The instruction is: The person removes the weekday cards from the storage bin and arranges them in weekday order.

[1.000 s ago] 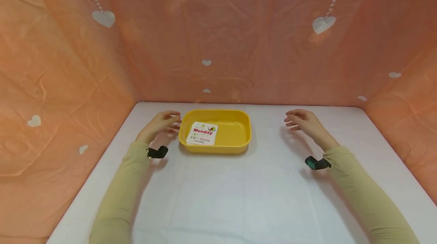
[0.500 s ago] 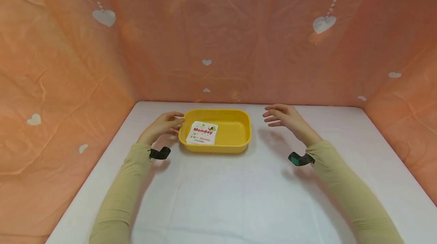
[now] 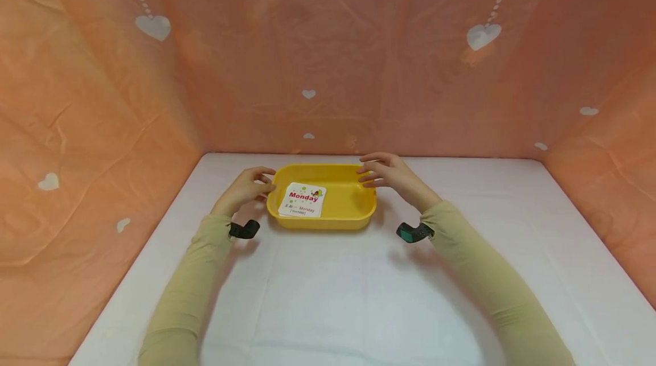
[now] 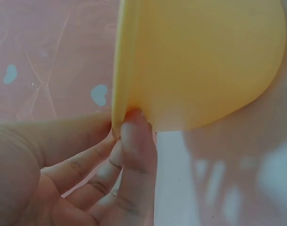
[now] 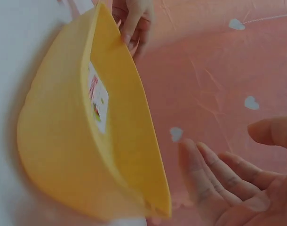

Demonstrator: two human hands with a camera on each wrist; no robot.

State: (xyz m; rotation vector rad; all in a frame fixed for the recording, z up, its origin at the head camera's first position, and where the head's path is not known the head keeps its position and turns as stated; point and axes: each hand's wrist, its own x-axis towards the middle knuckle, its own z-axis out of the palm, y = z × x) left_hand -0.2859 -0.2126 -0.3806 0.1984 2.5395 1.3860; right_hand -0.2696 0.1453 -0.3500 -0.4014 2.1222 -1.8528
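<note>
A yellow plastic tray (image 3: 353, 222) stands toward the back of the table, with a stack of white cards (image 3: 302, 201) printed "Monday" lying in its left part. My left hand (image 3: 246, 188) pinches the tray's left rim. In the left wrist view the thumb and a finger (image 4: 139, 146) sit on either side of that wall. My right hand (image 3: 392, 175) is over the tray's right end, its fingers spread and relaxed. The right wrist view has the right fingers (image 5: 219, 179) apart from the tray's rim (image 5: 148, 122), holding nothing.
The white tabletop (image 3: 328, 292) reaches toward me in front of the tray. Orange curtains with pale hearts (image 3: 328, 58) hang close behind the table and along both sides. Black bands with small devices (image 3: 414, 233) are on both wrists.
My right hand has swept left from the table's right side to the tray's right end. My left hand has moved slightly right and taken hold of the tray's left rim. The tray stays put.
</note>
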